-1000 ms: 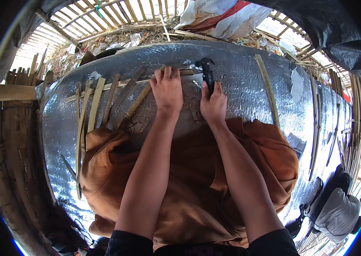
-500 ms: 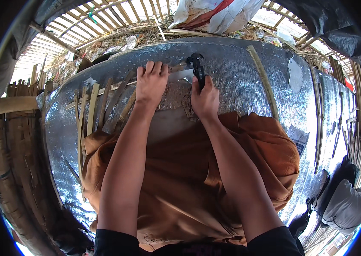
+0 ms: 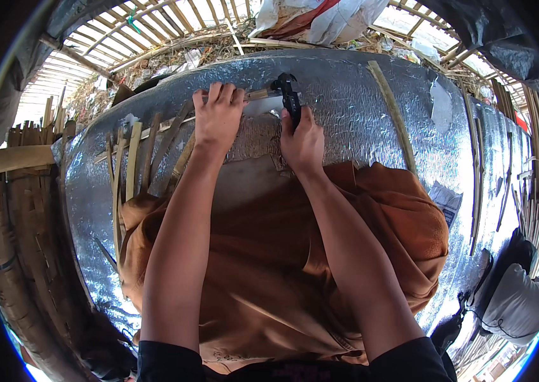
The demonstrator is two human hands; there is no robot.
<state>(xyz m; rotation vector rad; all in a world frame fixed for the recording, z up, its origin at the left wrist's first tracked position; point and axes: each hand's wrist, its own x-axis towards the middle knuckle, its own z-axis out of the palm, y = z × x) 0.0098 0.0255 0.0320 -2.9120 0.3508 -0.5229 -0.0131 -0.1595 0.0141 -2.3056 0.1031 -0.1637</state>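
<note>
My left hand (image 3: 218, 121) is closed over a thin bamboo stick (image 3: 258, 95), whose end sticks out to the right of my fingers. A pale length runs on past the hand's left side, seemingly the same stick. In my right hand (image 3: 303, 143) is a short black hammer-shaped tool (image 3: 289, 99), gripped by its handle, thumb along it. The tool's head is by the stick's right end; whether they touch I cannot tell. Below both hands a brown cloth (image 3: 263, 274) covers my lap, beside a worn grey-brown patch on the silvery foil mat (image 3: 346, 83).
Several bamboo strips (image 3: 133, 159) lie left of my left hand. A long strip (image 3: 393, 118) rests to the right, with dark sticks (image 3: 477, 178) farther over. Split bamboo (image 3: 15, 242) stands along the left edge. A grey-white bundle (image 3: 518, 305) sits at lower right.
Both hands have shifted slightly left, and the stick and black tool have moved with them. My left fingers still grip the stick, and the right hand keeps the tool.
</note>
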